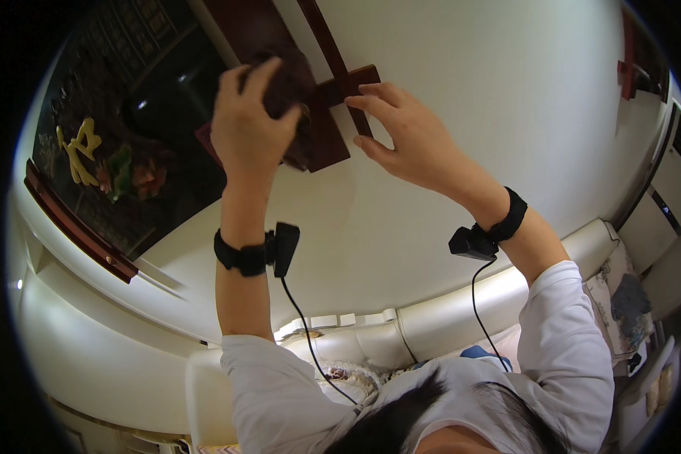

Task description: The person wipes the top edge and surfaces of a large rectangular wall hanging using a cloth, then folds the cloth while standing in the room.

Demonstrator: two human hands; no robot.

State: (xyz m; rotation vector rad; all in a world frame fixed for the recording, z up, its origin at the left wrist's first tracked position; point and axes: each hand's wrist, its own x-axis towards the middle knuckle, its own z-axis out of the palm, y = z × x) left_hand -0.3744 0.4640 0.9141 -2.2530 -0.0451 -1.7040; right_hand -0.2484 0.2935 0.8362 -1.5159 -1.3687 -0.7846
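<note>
My left hand (255,122), a little blurred, has its fingers spread around the near side of a dark brown, uneven object (289,85); whether it grips it cannot be told. That object lies against a dark red wooden board (335,139) in front of a pale wall. To the right, my right hand (400,125) is raised with fingers and thumb apart, its fingertips beside a narrow dark red wooden bar (324,40) that crosses a shorter wooden piece (366,76). Nothing shows within the right hand. Both wrists wear black straps with small cabled devices.
A dark panel (176,119) with a raised yellow character, carved flowers and a red wooden edge strip (79,227) hangs at the left. Below stands a cream padded sofa (448,318) with cushions (621,301). Another red wooden piece (627,68) is at the upper right.
</note>
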